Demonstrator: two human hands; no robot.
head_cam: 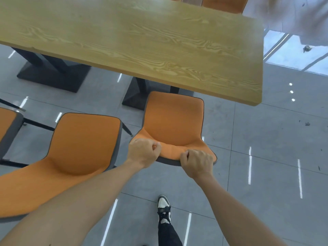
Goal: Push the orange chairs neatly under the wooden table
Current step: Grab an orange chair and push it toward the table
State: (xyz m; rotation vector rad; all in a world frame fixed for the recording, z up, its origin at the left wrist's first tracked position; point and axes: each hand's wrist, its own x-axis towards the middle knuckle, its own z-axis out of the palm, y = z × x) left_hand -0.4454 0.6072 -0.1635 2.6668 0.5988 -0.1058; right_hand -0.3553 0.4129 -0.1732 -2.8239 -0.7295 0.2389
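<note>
An orange chair [174, 121] stands at the near edge of the wooden table [134, 38], its seat front just under the tabletop. Both hands grip the top of its backrest: my left hand [144, 151] on the left corner, my right hand [196, 162] on the right part. A second orange chair [78, 150] stands to the left, pulled out from the table, apart from the first. The edge of a third orange chair [7, 125] shows at the far left. Another orange chair back [223, 3] shows beyond the table's far side.
Black pedestal bases [53, 75] hold the table up on a glossy grey tiled floor [266, 139]. My foot in a black-and-white shoe [164, 208] is behind the gripped chair. A white wall base and a window area lie at the upper right.
</note>
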